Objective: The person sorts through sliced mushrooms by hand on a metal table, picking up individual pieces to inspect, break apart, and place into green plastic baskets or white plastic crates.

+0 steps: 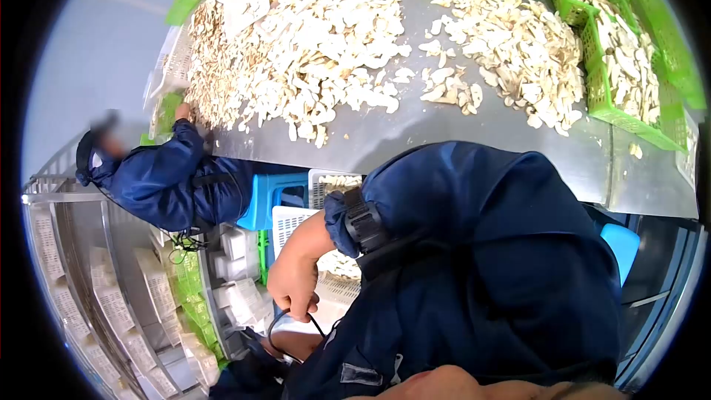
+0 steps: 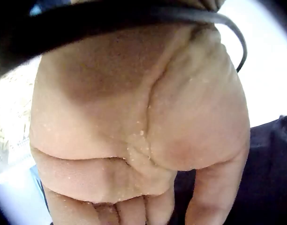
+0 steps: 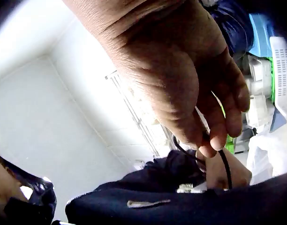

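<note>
My right hand [image 1: 292, 278] reaches across my body and pinches a thin black cord [image 1: 274, 335] between thumb and fingertips. The right wrist view shows the same cord [image 3: 226, 164] looping down by the left wrist. My left hand [image 2: 139, 112] fills the left wrist view, palm showing and fingers pointing down, with nothing in it. A dark band of the cord [image 2: 134, 15] crosses at its wrist. In the head view only a small part of the left arm shows beneath the right hand. A black strap [image 1: 363, 221] sits on my right wrist.
Heaps of pale sliced pieces [image 1: 326, 52] cover the metal table [image 1: 444, 130]. Green baskets [image 1: 622, 74] line its right end. Another person [image 1: 163, 178] works at the left. Below stand a blue stool [image 1: 259, 196], white baskets [image 1: 289, 224] and a rack [image 1: 111, 281] of trays.
</note>
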